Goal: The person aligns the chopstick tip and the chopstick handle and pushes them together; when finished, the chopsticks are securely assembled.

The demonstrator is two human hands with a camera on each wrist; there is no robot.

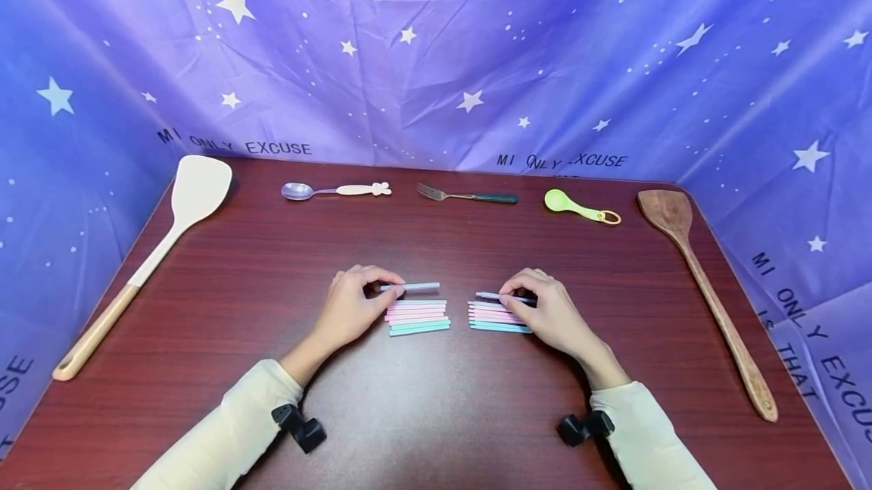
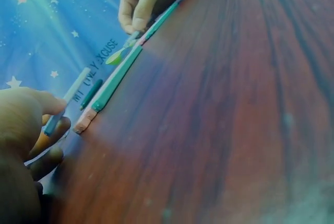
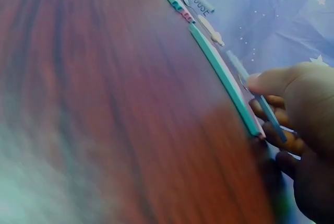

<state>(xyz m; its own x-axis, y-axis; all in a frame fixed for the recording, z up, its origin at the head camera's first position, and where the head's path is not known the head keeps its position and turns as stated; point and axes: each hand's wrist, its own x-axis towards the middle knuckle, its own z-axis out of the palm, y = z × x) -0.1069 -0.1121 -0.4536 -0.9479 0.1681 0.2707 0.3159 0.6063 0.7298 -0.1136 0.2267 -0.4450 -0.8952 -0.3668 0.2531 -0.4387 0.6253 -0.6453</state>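
Here, a pale blue stick (image 1: 415, 287) is pinched in the curled fingers of the left hand (image 1: 350, 307), just above the left stack of pastel sticks (image 1: 418, 316) on the dark wooden table (image 1: 436, 414). Likewise, a second blue stick (image 1: 496, 296) is pinched by the right hand (image 1: 553, 312) over the right stack (image 1: 496, 317). The two stacks lie side by side, slightly apart, at the table's middle.

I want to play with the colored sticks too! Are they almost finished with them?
Hard to say how close. Two neat rows of sticks, a left row and a right row, already lie side by side on the table. Right now the left hand pinches a pale blue stick just above its row, and the right hand pinches another. Those two sticks are not yet set down.
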